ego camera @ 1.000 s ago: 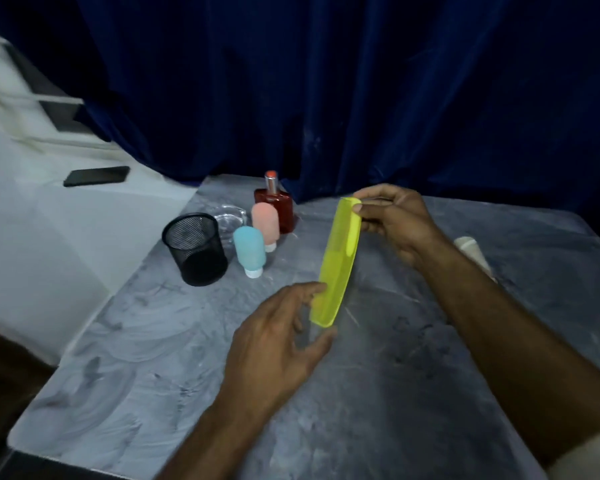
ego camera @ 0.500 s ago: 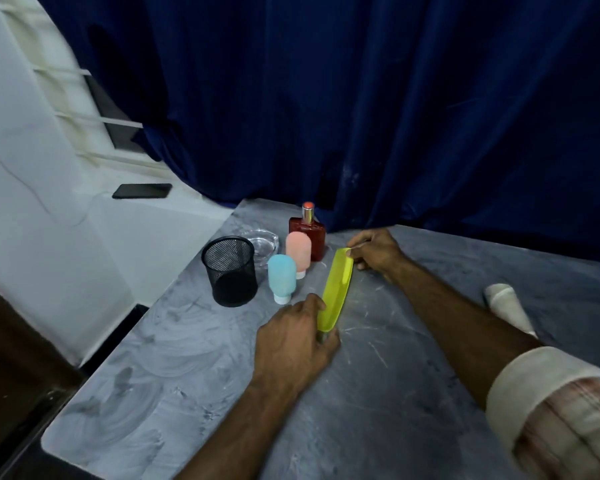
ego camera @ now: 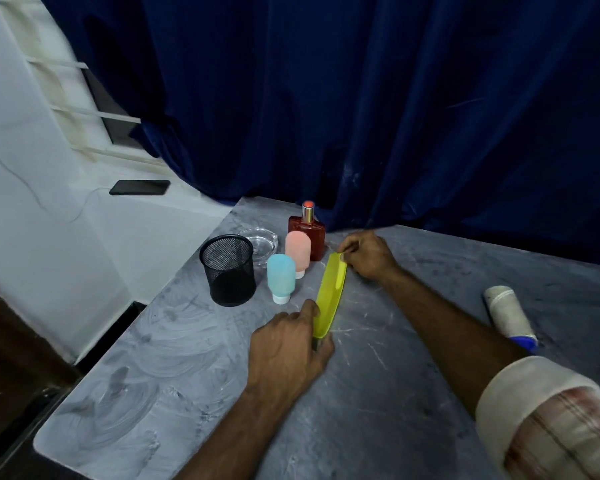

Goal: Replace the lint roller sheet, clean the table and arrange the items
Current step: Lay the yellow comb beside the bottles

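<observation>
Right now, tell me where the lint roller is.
In the head view the lint roller lies on its side at the right of the grey table, beyond the right forearm, apart from the bottles and the hands.

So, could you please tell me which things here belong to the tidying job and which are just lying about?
Job: yellow comb held by left hand and right hand; lint roller; blue bottle; pink bottle; mesh cup.
Lying about: phone; curtain.

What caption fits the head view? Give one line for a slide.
Both hands, left hand and right hand, hold a yellow comb beside toiletry bottles.
</observation>
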`<control>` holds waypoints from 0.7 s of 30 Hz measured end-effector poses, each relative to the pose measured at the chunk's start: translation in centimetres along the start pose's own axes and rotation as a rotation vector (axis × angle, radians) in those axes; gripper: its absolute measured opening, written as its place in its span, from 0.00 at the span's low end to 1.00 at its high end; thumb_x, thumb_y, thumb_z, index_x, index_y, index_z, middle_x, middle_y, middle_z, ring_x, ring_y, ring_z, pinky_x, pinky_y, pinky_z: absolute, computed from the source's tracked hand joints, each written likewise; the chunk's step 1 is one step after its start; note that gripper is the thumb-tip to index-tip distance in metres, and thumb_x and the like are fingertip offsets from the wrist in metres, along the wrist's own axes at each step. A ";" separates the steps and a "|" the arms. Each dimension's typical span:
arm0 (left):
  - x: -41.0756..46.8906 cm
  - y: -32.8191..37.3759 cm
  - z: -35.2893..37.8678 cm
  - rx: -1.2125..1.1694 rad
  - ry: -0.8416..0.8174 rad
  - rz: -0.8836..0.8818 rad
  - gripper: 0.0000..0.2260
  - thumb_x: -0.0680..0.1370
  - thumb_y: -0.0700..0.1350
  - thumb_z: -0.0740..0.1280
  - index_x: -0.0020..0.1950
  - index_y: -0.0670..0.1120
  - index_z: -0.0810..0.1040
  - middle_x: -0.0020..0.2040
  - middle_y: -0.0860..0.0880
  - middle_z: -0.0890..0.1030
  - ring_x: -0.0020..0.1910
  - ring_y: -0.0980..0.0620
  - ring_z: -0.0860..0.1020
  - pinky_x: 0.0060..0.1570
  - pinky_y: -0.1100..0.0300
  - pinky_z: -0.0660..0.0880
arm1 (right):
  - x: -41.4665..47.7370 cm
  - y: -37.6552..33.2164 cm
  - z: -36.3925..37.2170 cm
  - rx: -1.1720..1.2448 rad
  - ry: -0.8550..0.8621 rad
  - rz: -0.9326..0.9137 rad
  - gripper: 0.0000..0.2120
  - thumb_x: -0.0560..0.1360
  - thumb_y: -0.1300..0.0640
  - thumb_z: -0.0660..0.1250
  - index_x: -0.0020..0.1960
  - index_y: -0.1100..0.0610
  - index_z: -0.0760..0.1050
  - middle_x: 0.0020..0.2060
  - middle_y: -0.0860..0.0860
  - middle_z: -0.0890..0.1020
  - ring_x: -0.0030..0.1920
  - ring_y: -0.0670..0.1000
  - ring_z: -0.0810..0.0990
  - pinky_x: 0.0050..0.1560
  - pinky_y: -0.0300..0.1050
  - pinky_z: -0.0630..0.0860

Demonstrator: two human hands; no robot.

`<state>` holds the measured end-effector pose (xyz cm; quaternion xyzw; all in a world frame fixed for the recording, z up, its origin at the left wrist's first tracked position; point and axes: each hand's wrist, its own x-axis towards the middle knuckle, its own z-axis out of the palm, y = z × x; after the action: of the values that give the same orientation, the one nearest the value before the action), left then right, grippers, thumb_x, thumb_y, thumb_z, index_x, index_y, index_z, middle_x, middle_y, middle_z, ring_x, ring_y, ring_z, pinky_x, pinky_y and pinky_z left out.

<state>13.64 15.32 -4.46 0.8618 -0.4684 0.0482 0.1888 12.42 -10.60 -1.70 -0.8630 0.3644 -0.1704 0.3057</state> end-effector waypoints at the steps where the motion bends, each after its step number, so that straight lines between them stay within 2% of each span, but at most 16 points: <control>1: 0.0 0.0 0.1 -0.001 0.003 -0.003 0.24 0.79 0.67 0.58 0.69 0.56 0.71 0.45 0.53 0.83 0.47 0.49 0.82 0.43 0.55 0.78 | -0.1 0.0 0.1 -0.025 0.010 -0.021 0.10 0.72 0.68 0.72 0.44 0.54 0.87 0.42 0.51 0.88 0.44 0.49 0.84 0.52 0.43 0.79; 4: -0.1 0.0 0.3 -0.003 0.006 -0.010 0.22 0.79 0.67 0.58 0.67 0.56 0.72 0.45 0.53 0.83 0.47 0.49 0.83 0.42 0.55 0.79 | -0.3 -0.1 0.4 -0.068 0.031 -0.052 0.10 0.72 0.69 0.71 0.47 0.57 0.87 0.46 0.53 0.89 0.48 0.51 0.85 0.54 0.43 0.79; 10: -0.2 -0.1 0.6 -0.036 0.032 -0.023 0.21 0.78 0.65 0.58 0.66 0.57 0.73 0.44 0.53 0.84 0.46 0.50 0.83 0.42 0.55 0.77 | -0.6 0.0 0.6 -0.086 0.050 -0.074 0.10 0.73 0.68 0.71 0.48 0.58 0.87 0.46 0.54 0.89 0.49 0.54 0.85 0.53 0.45 0.79; 15: -0.2 -0.1 0.7 -0.059 0.049 -0.031 0.21 0.79 0.65 0.58 0.67 0.57 0.73 0.43 0.54 0.83 0.45 0.51 0.82 0.40 0.56 0.73 | -0.9 -0.1 0.5 -0.088 0.054 -0.082 0.10 0.74 0.69 0.70 0.49 0.57 0.87 0.46 0.54 0.88 0.49 0.53 0.84 0.54 0.45 0.79; 21: -0.2 -0.2 0.6 -0.079 0.037 -0.041 0.20 0.79 0.65 0.58 0.67 0.59 0.71 0.43 0.55 0.83 0.46 0.53 0.82 0.41 0.57 0.74 | -1.3 -0.3 0.5 -0.088 0.066 -0.087 0.10 0.75 0.68 0.69 0.50 0.57 0.86 0.47 0.54 0.88 0.48 0.50 0.83 0.53 0.43 0.78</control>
<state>13.61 15.37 -5.16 0.8621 -0.4485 0.0417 0.2323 11.93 -9.27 -1.97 -0.8846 0.3434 -0.1958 0.2472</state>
